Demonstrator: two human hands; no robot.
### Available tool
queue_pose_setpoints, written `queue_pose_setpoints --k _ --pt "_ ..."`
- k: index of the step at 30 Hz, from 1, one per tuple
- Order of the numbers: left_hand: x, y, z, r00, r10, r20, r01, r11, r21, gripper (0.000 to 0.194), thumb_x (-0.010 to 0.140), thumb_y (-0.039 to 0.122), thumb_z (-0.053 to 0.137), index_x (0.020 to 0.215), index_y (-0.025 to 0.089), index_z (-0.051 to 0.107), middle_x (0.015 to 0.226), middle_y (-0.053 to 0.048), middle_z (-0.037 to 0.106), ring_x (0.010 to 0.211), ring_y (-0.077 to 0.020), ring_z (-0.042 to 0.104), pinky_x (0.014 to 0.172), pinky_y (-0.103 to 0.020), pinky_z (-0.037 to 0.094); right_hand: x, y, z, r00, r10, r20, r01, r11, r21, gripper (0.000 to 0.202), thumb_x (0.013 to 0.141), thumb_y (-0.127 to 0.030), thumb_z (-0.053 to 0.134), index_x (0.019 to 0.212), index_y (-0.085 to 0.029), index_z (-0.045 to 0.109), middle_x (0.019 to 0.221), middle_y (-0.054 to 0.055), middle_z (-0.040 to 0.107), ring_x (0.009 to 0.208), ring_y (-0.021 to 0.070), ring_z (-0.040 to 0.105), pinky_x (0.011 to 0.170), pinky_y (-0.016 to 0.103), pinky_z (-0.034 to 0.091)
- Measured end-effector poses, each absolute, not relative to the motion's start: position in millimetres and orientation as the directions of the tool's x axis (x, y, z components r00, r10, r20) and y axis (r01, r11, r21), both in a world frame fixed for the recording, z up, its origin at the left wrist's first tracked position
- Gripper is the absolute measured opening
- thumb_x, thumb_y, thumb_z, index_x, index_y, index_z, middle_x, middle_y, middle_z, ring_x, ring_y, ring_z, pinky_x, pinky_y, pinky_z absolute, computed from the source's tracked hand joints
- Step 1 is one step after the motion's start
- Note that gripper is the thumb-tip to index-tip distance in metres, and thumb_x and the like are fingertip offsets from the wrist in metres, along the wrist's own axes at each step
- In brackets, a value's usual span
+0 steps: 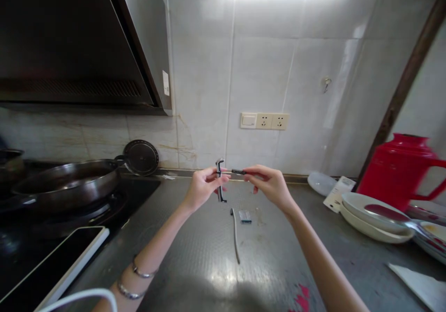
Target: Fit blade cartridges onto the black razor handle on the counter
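Raised over the middle of the counter, my left hand [208, 182] pinches a dark bracket [220, 194] with bent ends, held upright. My right hand [266, 182] grips a small black rod [238, 172] between thumb and fingers. A thin shaft runs from the rod to the bracket by my left fingertips; whether it sits inside the bracket is too small to tell. Below them a slim grey rod [235, 237] with a dark bent top lies on the counter. Beside it is a small clear packet [245, 217] with blue at its lower edge.
On the left, a wide metal pan [69, 182] sits on the black stove, near a phone-like slab [52, 270]. Stacked white dishes [372, 214], a red jug [397, 172] and a white card [339, 193] stand at right on the grey counter [195, 256]. Wall sockets [272, 121] are behind.
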State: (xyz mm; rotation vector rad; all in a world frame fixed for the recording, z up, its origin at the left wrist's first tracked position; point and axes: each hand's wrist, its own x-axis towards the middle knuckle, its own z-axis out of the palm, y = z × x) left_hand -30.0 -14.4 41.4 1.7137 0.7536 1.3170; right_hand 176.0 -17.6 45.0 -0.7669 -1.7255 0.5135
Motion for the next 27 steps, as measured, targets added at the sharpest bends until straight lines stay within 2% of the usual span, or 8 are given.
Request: queue_pose_setpoints --k 5,8,15,23,27 --pt "-23.3 -18.2 32.2 0.266 0.798 0.541 0.082 -0.578 0.812 0.028 0.067 0.038 0.069 0.08 0.015 0.056 0.066 0.0 0.063 0.058 -0.0134 0.061 0.057 -0.024 0.049 172.8 -17.2 45.0 -0.145 0.723 0.675 0.21 0.69 -0.693 0.023 0.072 -0.034 0.064 0.086 -0.016 0.068 0.072 0.003 0.064 0.045 0.0079 0.052 0.036 0.02 0.046" --pt "-12.7 -21.9 24.1 0.278 0.782 0.558 0.118 -0.604 0.788 0.029 0.066 0.038 0.07 0.071 0.017 0.051 0.061 0.002 0.059 0.056 -0.0123 0.059 0.056 -0.023 0.047 171.6 -19.9 46.3 -0.147 0.729 0.669 0.187 0.684 -0.705 0.021 0.072 -0.033 0.065 0.085 -0.016 0.068 0.071 0.003 0.064 0.046 0.0084 0.053 0.037 0.02 0.047" --pt "3.4 -22.5 8.2 0.315 0.771 0.554 0.19 -0.623 0.759 0.03 0.066 0.041 0.069 0.073 0.018 0.052 0.061 0.002 0.059 0.055 -0.0124 0.057 0.052 -0.022 0.043 169.8 -27.7 51.4 -0.172 0.719 0.674 0.144 0.695 -0.705 0.019 0.071 -0.031 0.066 0.085 -0.017 0.069 0.08 0.004 0.066 0.059 0.0123 0.059 0.038 0.019 0.05" --pt "5.7 -20.3 2.9 0.272 0.753 0.598 0.202 -0.653 0.73 0.031 0.067 0.043 0.068 0.079 0.018 0.055 0.061 0.0 0.06 0.053 -0.0123 0.056 0.049 -0.021 0.042 168.7 -30.5 53.1 -0.163 0.726 0.669 0.116 0.687 -0.717 0.016 0.07 -0.027 0.067 0.083 -0.017 0.069 0.078 0.004 0.066 0.06 0.0127 0.06 0.039 0.019 0.051" --pt "5.5 -20.7 3.5 0.253 0.73 0.634 0.221 -0.682 0.697 0.031 0.067 0.044 0.067 0.075 0.017 0.054 0.057 0.002 0.058 0.049 -0.0108 0.054 0.047 -0.02 0.04 169.3 -30.6 53.1 -0.182 0.72 0.67 0.109 0.692 -0.714 0.016 0.071 -0.025 0.066 0.083 -0.016 0.069 0.078 0.004 0.066 0.061 0.013 0.06 0.04 0.019 0.051"
